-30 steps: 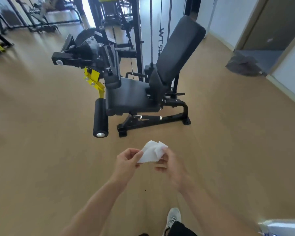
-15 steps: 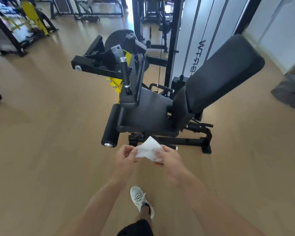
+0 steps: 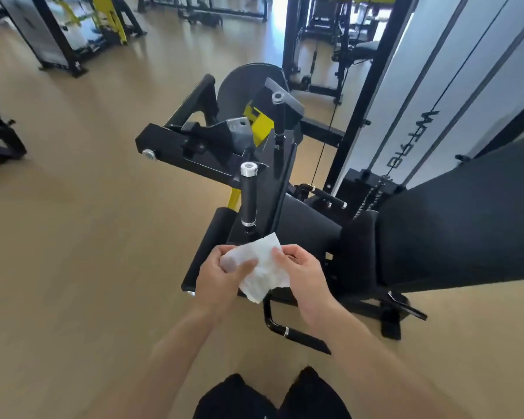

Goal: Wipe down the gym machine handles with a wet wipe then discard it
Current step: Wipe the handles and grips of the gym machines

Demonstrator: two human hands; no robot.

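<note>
Standing closer than a second earlier, the person had brought the machine's upright handle (image 3: 248, 198) to twelve o'clock, just above the hands. At nine o'clock of the wet wipe (image 3: 260, 266), the left hand (image 3: 221, 278) pinched it, thumb lying over its folded edge. At three o'clock, the right hand (image 3: 303, 275) gripped the opposite edge with curled fingers. Previously bunched, the wipe was now spread flatter, so wiping looked ready to start on that handle; nothing had been cleaned yet.
</note>
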